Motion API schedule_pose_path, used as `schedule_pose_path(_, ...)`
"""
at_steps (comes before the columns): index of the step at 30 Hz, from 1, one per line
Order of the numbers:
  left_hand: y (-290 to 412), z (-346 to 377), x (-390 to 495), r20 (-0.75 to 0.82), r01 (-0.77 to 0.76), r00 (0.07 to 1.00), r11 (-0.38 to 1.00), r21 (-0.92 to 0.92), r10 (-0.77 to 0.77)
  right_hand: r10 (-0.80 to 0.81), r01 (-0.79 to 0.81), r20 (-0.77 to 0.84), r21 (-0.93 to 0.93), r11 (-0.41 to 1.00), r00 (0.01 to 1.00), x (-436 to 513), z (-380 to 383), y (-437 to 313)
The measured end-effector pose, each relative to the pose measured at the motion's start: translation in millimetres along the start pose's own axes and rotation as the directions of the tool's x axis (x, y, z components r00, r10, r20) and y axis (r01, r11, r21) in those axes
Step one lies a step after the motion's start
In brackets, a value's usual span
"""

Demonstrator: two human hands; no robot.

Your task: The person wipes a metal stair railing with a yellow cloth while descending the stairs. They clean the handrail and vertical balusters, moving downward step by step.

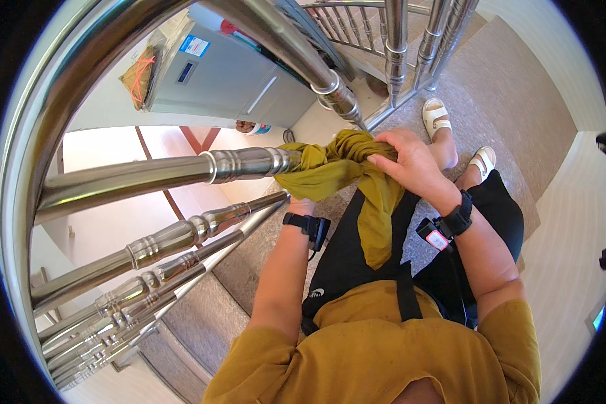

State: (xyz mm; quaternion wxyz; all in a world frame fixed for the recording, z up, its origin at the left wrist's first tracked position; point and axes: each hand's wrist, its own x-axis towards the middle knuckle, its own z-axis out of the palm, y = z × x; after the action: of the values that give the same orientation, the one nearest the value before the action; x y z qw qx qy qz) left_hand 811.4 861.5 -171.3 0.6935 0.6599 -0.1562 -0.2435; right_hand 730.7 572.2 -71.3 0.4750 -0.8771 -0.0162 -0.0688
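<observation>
An olive-green cloth [333,161] is wrapped around the lower part of a stainless-steel baluster [247,164], with one loose end [376,232] hanging over my black trousers. My right hand [409,159] grips the bunched cloth on its right side, thumb and fingers pressed on the folds. My left hand [301,205] is mostly hidden beneath the cloth's left part; only the wrist end of it shows, so its fingers and grip cannot be seen. Both wrists wear black straps with small devices.
A metal handrail [60,96] curves along the left, with several balusters under it. Granite-like stair steps [207,318] descend at lower left; others [525,91] lie at upper right. A grey metal cabinet [217,76] stands beyond the railing. My sandalled feet [442,126] rest on the stairs.
</observation>
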Motion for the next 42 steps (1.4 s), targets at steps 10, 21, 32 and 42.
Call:
schedule_pose_path(10, -86, -28, 7, 0.121, 0.141, 0.990, 0.626, -0.767, -0.075, -0.007, 0.008, -0.046, 0.011, 1.000, 0.999, -2, 2, 4)
schedule_pose_path(21, -96, -31, 5, -0.138, 0.133, 0.913, 0.599, -0.790, -0.384, 0.020, -0.021, -0.027, -0.004, 1.000, 0.999, -9, -1, 15)
schedule_pose_path(32, 13, 31, -33, -0.058, 0.084, 0.980, 0.135, 0.987, -0.189, -0.001, 0.003, -0.033, 0.052, 0.999, 0.999, -9, -9, 16)
schedule_pose_path(42, 191, 111, 22, 0.074, -0.212, 0.917, 0.635, -0.742, 0.393, 0.209, -0.096, -0.039, 0.797, 0.597, 0.977, 5, -32, -5)
